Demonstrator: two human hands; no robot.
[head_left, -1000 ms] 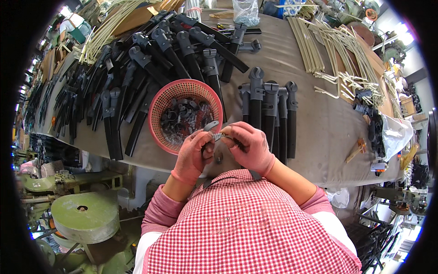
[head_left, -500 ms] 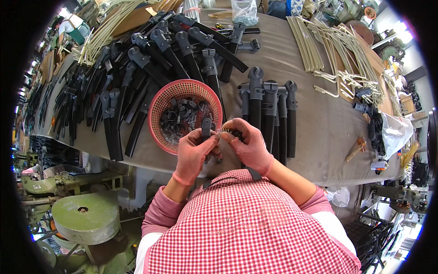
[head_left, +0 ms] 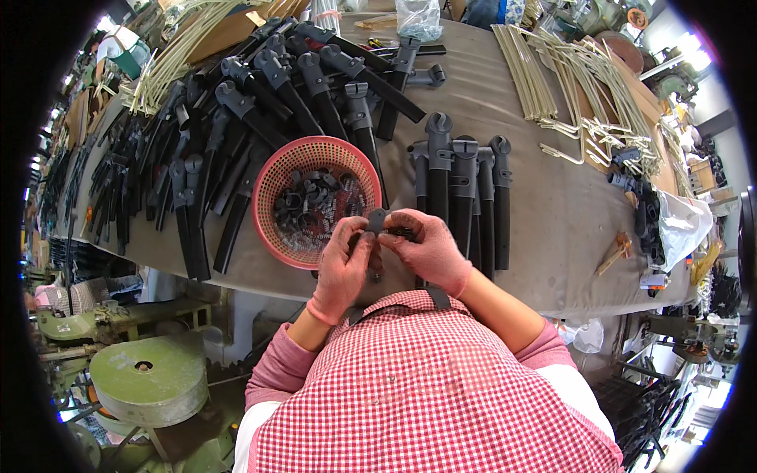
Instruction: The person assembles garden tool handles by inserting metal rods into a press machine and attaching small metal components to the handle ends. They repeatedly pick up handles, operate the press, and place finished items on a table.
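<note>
Both of my gloved hands meet just in front of the basket. My left hand (head_left: 341, 268) pinches a small dark grey plastic clip (head_left: 377, 219) with a rounded end, held upright. My right hand (head_left: 430, 251) is closed, its thumb and fingertips against the clip's right side. Small dark coiled pieces that look like springs (head_left: 404, 233) show among its curled fingers. The fingers partly hide where clip and springs meet. A pink perforated plastic basket (head_left: 293, 255) holds loose grey clips (head_left: 298, 197) and thin metal springs (head_left: 309, 238).
Black tubes with grey joint fittings (head_left: 315, 87) pile up on the left of the covered table (head_left: 544, 229). Several more tubes (head_left: 440, 173) lie beyond my right hand. Bent pale rods (head_left: 528, 79), a hammer (head_left: 617, 251) and a white bag (head_left: 682, 225) are at right; a green machine (head_left: 146, 366) stands lower left.
The clip has shifted right and now touches my right fingertips. A spring seen between my hands earlier is hidden now. My hands have come closer together.
</note>
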